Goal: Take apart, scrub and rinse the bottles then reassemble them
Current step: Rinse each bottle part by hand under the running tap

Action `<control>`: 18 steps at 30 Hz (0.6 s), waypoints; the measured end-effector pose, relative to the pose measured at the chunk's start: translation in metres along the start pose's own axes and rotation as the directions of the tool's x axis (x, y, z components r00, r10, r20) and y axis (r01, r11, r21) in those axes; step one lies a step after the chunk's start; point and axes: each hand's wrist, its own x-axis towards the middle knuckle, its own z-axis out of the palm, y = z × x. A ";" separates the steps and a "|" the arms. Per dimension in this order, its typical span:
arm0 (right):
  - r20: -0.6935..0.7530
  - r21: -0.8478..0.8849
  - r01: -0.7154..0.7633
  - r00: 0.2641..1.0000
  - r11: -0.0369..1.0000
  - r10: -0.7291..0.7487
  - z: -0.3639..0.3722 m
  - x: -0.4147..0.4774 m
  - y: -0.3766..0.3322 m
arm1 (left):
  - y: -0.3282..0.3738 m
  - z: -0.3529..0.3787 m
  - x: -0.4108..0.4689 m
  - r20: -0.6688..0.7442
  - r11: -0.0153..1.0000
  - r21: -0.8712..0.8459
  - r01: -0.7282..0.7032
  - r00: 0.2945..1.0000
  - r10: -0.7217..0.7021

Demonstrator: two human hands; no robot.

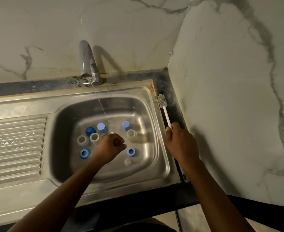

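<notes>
Disassembled parts are shown on the basin floor of the sink: clear bottles standing open-mouthed, blue caps toward the back edge and blue rings toward the front edge. The left hand is lowered among them at mid-basin with fingers curled, bottles flanking it; what it holds cannot be told. The brush is gripped by its white handle in the right hand over the right rim, bristles toward the back right corner, beside a thin stream from the tap.
</notes>
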 end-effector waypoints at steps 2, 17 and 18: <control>-0.024 -0.054 -0.029 0.999 0.998 0.028 0.003 0.013 0.004 | 0.012 -0.008 -0.006 -0.037 0.997 -0.073 0.017 0.999 -0.020; 0.012 -0.206 -0.033 0.999 0.978 0.036 0.007 0.050 0.006 | 0.053 -0.036 -0.042 -0.095 0.975 -0.221 -0.007 0.995 -0.015; 0.017 -0.205 -0.021 1.000 0.979 0.025 0.006 0.050 0.006 | 0.053 -0.039 -0.043 -0.106 0.974 -0.225 -0.006 0.994 -0.018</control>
